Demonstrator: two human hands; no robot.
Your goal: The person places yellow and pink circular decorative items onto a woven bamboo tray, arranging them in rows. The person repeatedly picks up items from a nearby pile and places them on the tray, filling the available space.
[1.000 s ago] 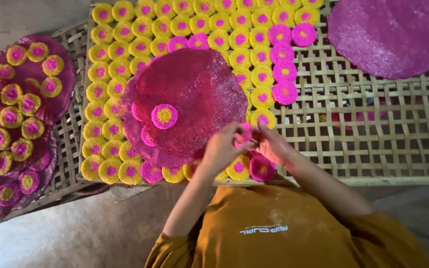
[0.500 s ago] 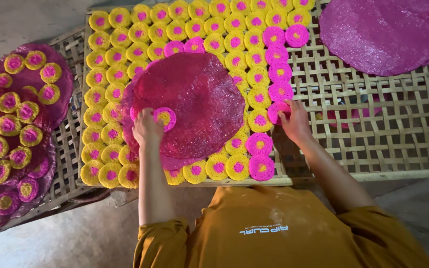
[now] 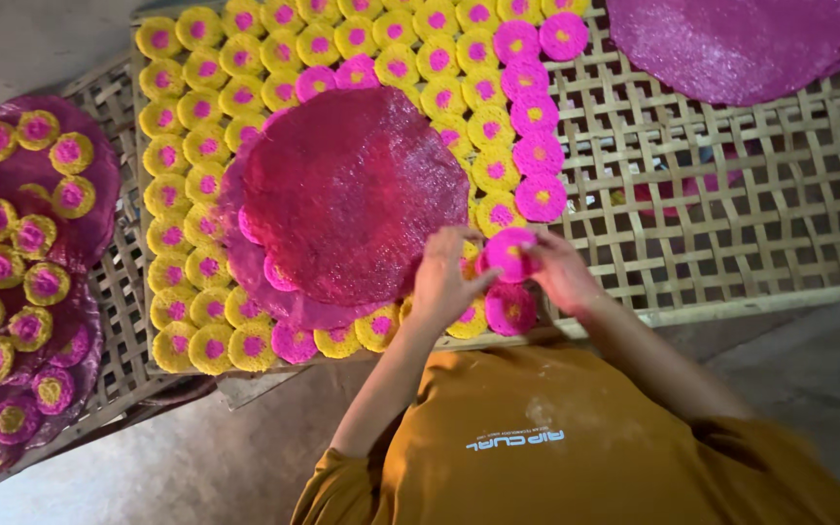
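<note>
While both hands meet at the rack's near edge, the left hand (image 3: 447, 282) and right hand (image 3: 558, 272) pinch a small pink disc (image 3: 509, 253) between their fingertips. It sits upright-facing, just right of the big red sheet (image 3: 352, 204); beyond lie rows of yellow discs (image 3: 245, 58) on the woven rack (image 3: 731, 224).

Two hands show, the left hand (image 3: 444, 282) and the right hand (image 3: 558, 270), with one pink disc with a yellow centre (image 3: 509, 253) between their fingertips. Just below the fingers lies one more such disc (image 3: 509, 309); above the right fingers five pink discs (image 3: 535, 115) run upward in a column. Left of the left fingers sits one large dark pink round sheet (image 3: 352, 199). One more large sheet (image 3: 731, 44) lies well above the right fingers. The yellow discs with pink centres (image 3: 182, 185) number several dozen, too many to count exactly.
</note>
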